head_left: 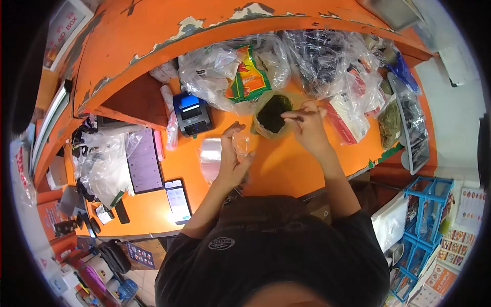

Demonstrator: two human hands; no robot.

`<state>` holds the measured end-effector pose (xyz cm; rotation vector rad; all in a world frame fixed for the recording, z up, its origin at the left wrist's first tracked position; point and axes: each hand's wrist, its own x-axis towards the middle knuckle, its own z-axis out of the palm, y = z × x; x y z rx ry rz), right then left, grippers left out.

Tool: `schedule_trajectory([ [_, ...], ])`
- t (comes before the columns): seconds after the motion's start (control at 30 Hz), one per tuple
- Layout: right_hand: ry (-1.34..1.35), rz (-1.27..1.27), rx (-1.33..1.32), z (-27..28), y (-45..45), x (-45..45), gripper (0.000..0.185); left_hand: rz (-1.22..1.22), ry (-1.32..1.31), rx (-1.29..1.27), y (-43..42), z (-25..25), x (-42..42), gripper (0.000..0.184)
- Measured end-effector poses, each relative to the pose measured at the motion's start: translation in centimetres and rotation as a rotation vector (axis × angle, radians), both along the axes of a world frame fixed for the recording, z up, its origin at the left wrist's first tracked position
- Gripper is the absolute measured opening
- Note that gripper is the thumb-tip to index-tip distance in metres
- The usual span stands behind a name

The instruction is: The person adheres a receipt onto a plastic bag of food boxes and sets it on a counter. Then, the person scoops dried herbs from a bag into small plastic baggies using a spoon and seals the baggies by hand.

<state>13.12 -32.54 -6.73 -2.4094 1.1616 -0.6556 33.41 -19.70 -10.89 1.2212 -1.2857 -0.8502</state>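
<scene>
My left hand (236, 158) is closed around a small clear plastic cup (240, 144), held above the orange counter (276, 176). To the right of it stands an open, pale translucent bag (262, 130) with dark green, leafy-looking contents (274, 111). My right hand (308, 127) is at the bag's right rim, its fingers pinched together. A short, thin dark piece shows at the fingertips over the bag's mouth, too small to name. Left of my left hand lies a clear, shiny plastic packet or roll (210, 157).
A black label printer (192, 116), a tablet (145, 162) and a lit phone (177, 200) occupy the left side. Plastic bags (327, 59) and a green-and-yellow packet (249, 77) line the back under an orange shelf (153, 30). A red-and-white box (347, 118) stands at right.
</scene>
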Motion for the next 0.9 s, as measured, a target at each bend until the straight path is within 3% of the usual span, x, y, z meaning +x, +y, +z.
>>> schedule_trajectory([
  [0.37,-0.207,-0.086,-0.006,-1.5,0.1,0.4,0.010,0.126,0.031,-0.055,-0.3,0.1,-0.3,0.059],
  [0.47,-0.083,-0.100,0.145,-1.2,0.1,0.1,0.013,0.089,-0.049,-0.057,-0.3,-0.5,0.2,0.063],
  [0.57,-0.248,-0.133,0.163,-2.2,-0.3,-0.1,0.012,0.094,-0.018,-0.067,-0.4,-0.2,0.0,0.062],
  [0.9,-0.619,-0.223,0.577,-3.4,-0.1,-0.4,0.018,0.145,-0.036,-0.136,-0.9,1.3,0.1,0.060],
])
